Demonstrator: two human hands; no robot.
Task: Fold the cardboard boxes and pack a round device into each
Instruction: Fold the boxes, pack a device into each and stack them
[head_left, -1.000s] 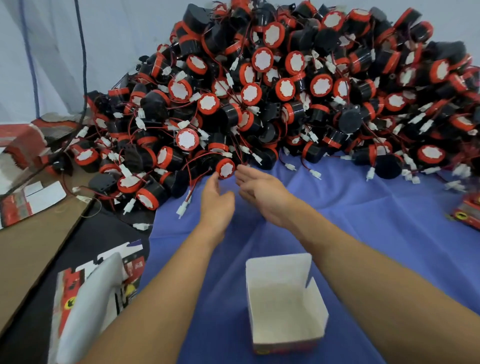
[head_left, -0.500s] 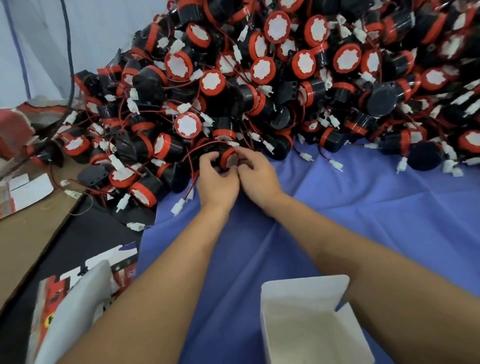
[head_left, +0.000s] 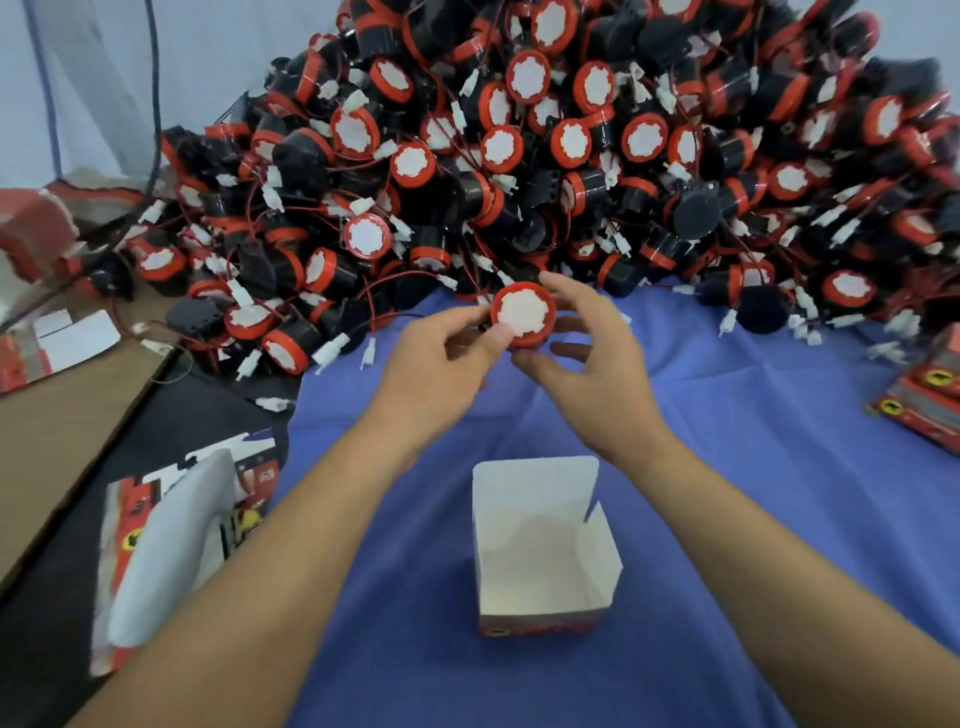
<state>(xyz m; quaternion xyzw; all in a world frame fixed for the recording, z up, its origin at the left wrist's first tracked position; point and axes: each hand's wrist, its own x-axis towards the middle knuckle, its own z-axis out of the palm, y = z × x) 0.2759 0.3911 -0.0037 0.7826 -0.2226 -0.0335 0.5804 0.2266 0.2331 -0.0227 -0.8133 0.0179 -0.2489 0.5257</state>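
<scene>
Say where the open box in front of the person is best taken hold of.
Probably a pinch grip on the left wall's rim, coming from above and the left. The box stands upright, mouth open. The lid flap rises at the far edge and a side flap at the right, so those would likely bend.

Forearms extended, left hand (head_left: 441, 364) pinching, right hand (head_left: 592, 369) curled

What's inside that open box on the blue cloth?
Only bare white walls and floor show inside the open box; nothing lies in it. Its near wall's inner face is hidden.
</scene>
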